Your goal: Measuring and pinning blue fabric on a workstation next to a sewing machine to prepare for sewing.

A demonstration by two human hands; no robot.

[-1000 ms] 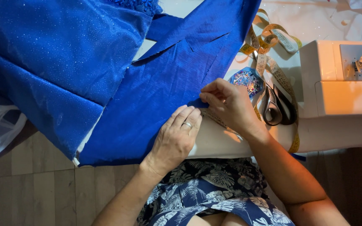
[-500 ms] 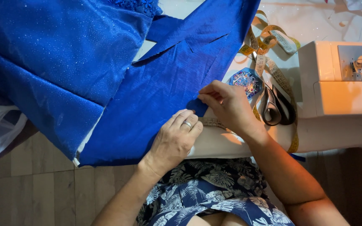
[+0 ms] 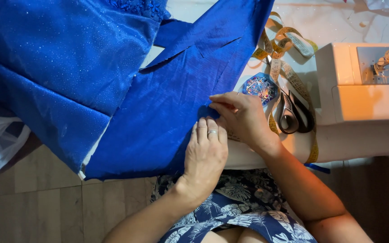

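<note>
1. Far out to the left of my grip, the glittery blue fabric (image 3: 64, 67) hangs off the tabletop (image 3: 338, 22) edge.
2. My left hand (image 3: 208, 150) lies flat, fingers straight and released, pressing the plain blue cloth (image 3: 167, 112) down.
3. Just right of it, touching, my right hand (image 3: 241, 117) has its grip pinched on the cloth's edge.
4. Just beyond that grip sits a round pin holder (image 3: 260, 87).
5. To its right lie black-handled scissors (image 3: 293, 114) over a yellow measuring tape (image 3: 289, 58).
6. Farther right stands a white sewing machine (image 3: 365, 85).
</note>
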